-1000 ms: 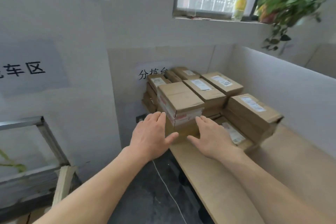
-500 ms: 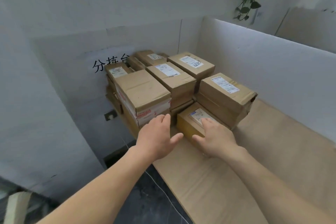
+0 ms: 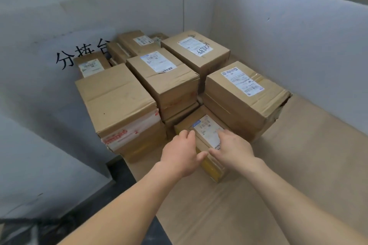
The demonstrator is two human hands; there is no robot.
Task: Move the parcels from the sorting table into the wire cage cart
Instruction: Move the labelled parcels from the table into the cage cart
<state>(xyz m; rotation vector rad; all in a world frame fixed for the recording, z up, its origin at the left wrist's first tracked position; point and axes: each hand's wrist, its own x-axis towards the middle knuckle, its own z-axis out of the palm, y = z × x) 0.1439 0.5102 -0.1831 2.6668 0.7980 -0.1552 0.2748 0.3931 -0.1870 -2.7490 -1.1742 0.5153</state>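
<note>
1. We are working on the small parcel (image 3: 206,128), the low one sitting on the table (image 3: 298,175) just right of the red-taped box (image 3: 119,101) and in front of the rest of the stack.
2. Our left hand (image 3: 179,157) is taking the side of the small parcel nearest the red-taped box. Its fingers (image 3: 187,134) are curling down over that top edge, and the thumb is pressing the near face.
3. Our right hand (image 3: 235,151) is lying on top, further from the red-taped box. Its fingers are nearly straight across the label, and the thumb is reaching for the near edge.
4. So the left hand is gripping and the right hand is only resting flat, with nothing closed round the parcel yet.
5. To do this well, we are judging that the parcel should slide toward us first. It sits tight against the labelled box (image 3: 243,95) to the right of the red-taped box, with stacked boxes just behind it.
6. Once it is clear, the right hand should be wrapping the far side so that both palms are clamping it evenly.
7. We should be lifting it level and watching that the tall stacks are not being nudged.
8. The cart is not in view, so we will be turning away from the red-taped box to find it.
</note>
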